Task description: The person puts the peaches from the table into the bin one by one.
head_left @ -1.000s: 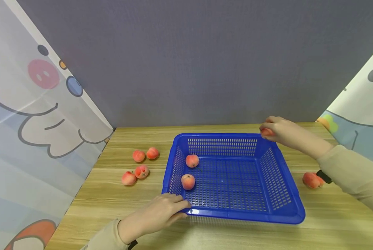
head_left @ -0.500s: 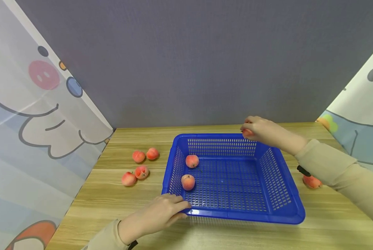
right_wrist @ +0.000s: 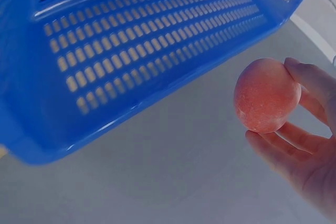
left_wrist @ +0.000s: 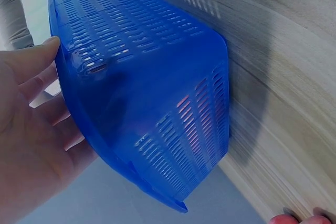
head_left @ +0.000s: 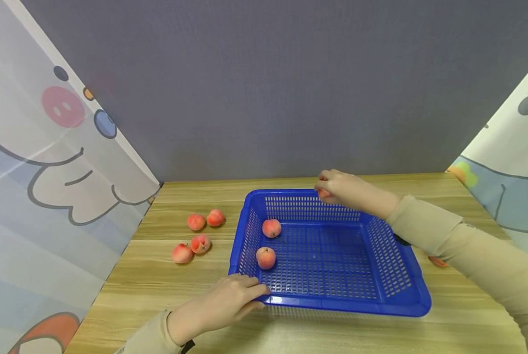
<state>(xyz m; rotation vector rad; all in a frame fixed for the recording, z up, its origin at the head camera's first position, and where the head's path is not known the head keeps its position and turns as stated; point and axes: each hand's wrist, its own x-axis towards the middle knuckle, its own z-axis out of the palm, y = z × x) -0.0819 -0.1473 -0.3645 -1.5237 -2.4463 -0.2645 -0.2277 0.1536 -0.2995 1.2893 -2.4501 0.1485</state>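
Well, with the basket as my dial, my left hand grips its rim at eight, thumb and fingers closed about the edge, I'd guess so it can't slide. Inside at nine, two peaches sit near the wall; outside, one at three is half-hidden by my right sleeve, and four lie on the table around nine. Farthest, at twelve, my right hand pinches a peach apart from the rim, fingers parted only its width, presumably to avoid bruising it.
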